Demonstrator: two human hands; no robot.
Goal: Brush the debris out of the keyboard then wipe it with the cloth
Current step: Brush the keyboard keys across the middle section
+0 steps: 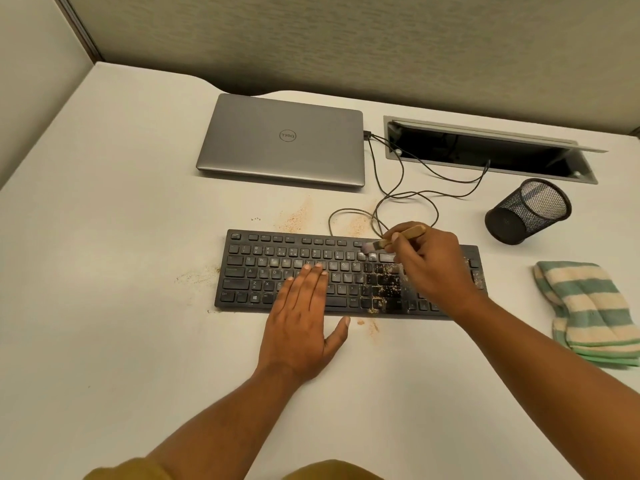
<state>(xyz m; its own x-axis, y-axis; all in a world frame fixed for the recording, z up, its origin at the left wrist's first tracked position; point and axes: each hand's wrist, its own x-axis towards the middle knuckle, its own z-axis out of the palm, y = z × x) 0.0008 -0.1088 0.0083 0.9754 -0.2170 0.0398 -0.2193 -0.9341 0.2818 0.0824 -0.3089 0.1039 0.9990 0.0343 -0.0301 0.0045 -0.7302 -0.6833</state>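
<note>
A black keyboard point(263, 271) lies on the white desk point(121, 237). Tan crumbs of debris point(384, 289) cover its right-middle keys. My right hand point(433, 261) grips a small wooden-handled brush point(401, 237), whose bristles touch the upper key rows right of centre. My left hand point(304, 317) lies flat with straight fingers on the lower middle of the keyboard, thumb on the desk in front. A green and cream striped cloth point(585, 310) lies folded on the desk to the right, apart from both hands.
Swept debris point(298, 216) lies on the desk behind and left of the keyboard. A closed grey laptop point(284, 140) sits behind, its cable point(401, 188) looping toward an open cable tray point(485, 150). A black mesh pen cup point(526, 209) lies tipped at right.
</note>
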